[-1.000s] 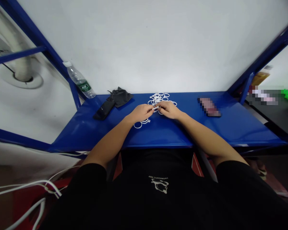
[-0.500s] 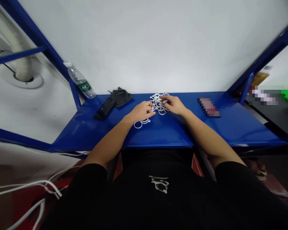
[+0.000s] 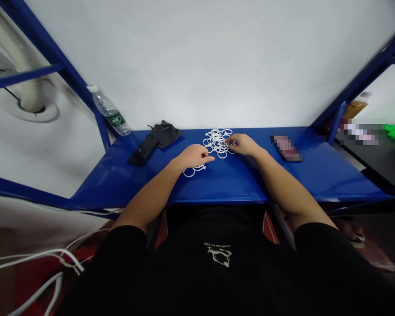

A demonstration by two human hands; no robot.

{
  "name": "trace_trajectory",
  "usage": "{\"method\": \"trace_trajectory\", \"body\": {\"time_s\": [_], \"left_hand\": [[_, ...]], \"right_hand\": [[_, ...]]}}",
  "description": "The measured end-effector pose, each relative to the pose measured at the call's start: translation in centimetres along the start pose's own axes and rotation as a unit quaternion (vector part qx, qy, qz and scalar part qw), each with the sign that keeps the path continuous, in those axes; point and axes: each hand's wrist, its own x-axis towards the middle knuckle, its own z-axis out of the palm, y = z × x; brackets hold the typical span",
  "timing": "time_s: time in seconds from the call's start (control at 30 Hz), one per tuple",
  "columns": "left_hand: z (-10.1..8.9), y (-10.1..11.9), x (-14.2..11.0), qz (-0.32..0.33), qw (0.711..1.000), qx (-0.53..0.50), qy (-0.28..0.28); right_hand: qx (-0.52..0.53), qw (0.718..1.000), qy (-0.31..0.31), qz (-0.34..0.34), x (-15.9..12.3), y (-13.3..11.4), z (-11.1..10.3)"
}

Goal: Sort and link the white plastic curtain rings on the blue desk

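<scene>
A loose heap of thin white rings [image 3: 216,139] with small knobs lies on the blue tabletop [image 3: 217,186], near the wall. At the heap's right edge, my right hand [image 3: 245,145] has its fingertips drawn together on a white ring, partly covered by the fingers. My left hand [image 3: 194,155] is just left of the heap, low over the table. Its fingers are curled in and its thumb points right; anything inside is hidden. Several more white rings [image 3: 189,172] lie apart from the heap, below my left hand and partly under it.
A black phone-like object [image 3: 142,152] and a crumpled black bag [image 3: 166,134] lie left. Behind them a clear bottle with a green label [image 3: 116,119] leans against the blue frame [image 3: 102,127]. A blurred-out phone-shaped object [image 3: 287,148] lies right.
My right hand has moved right, from over the heap to its edge, and its fingers have drawn together. My left hand has come slightly nearer to me, off the heap, with fingers curled more.
</scene>
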Motion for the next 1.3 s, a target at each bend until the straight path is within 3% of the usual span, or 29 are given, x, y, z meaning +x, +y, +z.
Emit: {"method": "trace_trajectory", "body": {"time_s": [0.17,0.33,0.47,0.67,0.8,1.3], "left_hand": [[-0.1,0.5,-0.1,-0.013,1.0,-0.021,0.019],[0.0,0.8,-0.2,-0.022,0.999,-0.022,0.026],[0.2,1.3,-0.4,-0.025,0.997,-0.06,0.046],[0.7,1.0,-0.1,-0.016,0.989,-0.092,0.116],[0.6,0.6,0.2,0.0,0.983,-0.096,0.154],[0.5,0.2,0.1,0.013,0.987,-0.069,0.143]], "right_hand": [[-0.01,0.999,-0.026,-0.017,0.1,-0.6,0.0],[0.059,0.995,0.052,-0.06,-0.2,-2.2,-0.1],[0.105,0.983,0.111,-0.103,-0.5,-4.7,1.1],[0.096,0.983,0.099,-0.118,-0.8,-7.6,2.7],[0.089,0.987,0.086,-0.101,-0.9,-7.7,2.6],[0.093,0.987,0.073,-0.107,-0.9,-7.4,2.7]]}}
